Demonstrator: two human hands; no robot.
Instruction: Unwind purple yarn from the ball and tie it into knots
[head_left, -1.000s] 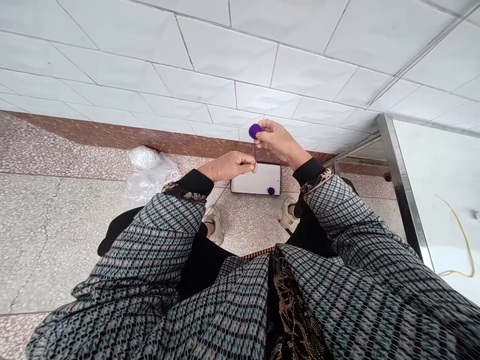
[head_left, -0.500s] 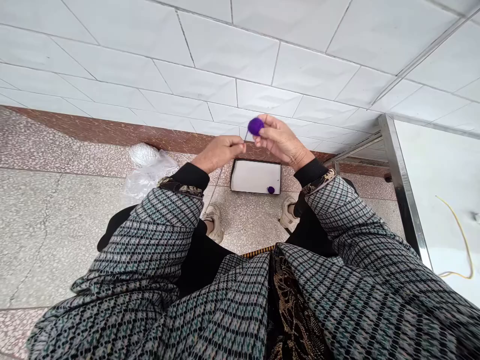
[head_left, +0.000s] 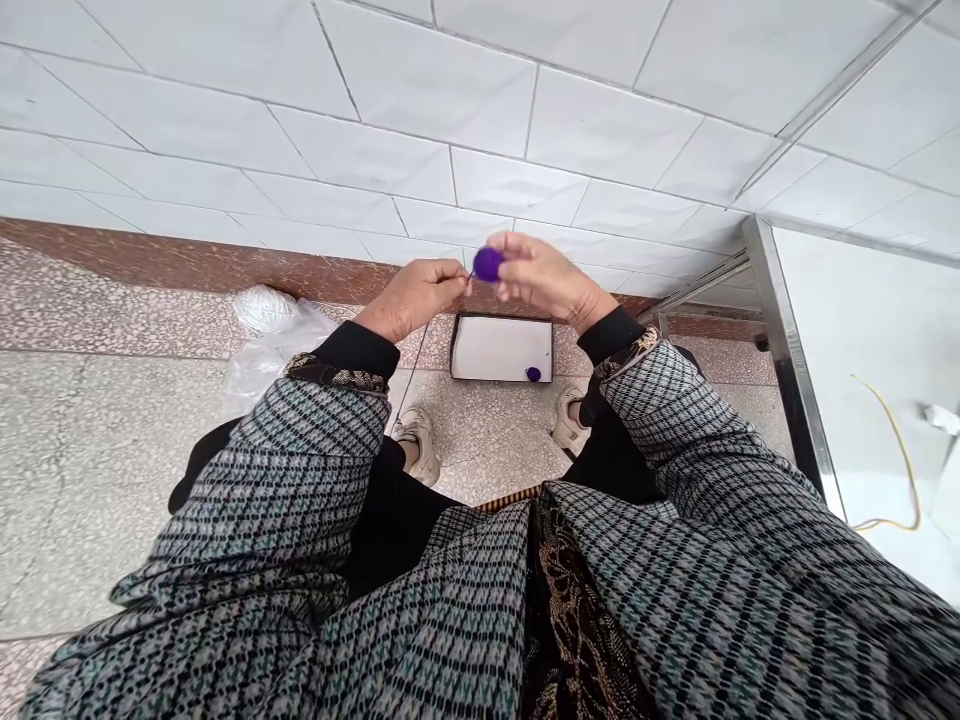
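A small purple ball of yarn (head_left: 488,264) is gripped in the fingers of my right hand (head_left: 544,275), out in front of me above the floor. Close by on its left, my left hand (head_left: 420,297) pinches the dark yarn strand (head_left: 414,372), which links to the ball and trails down toward my left shoe. Beneath my hands, a shallow black-edged box with a white inside (head_left: 491,348) lies on the floor. A second, smaller purple ball (head_left: 533,374) rests in its near right corner.
On the floor at left, a white ball of yarn (head_left: 264,310) lies beside a clear plastic bag (head_left: 281,345). A white table with a metal frame (head_left: 795,350) stands at right, a yellow cord (head_left: 904,450) on it. The tiled wall (head_left: 487,110) rises ahead.
My right hand and the ball have shifted slightly left and now sit nearer my left hand. More of the strand shows below the left hand. The whole view has moved a little.
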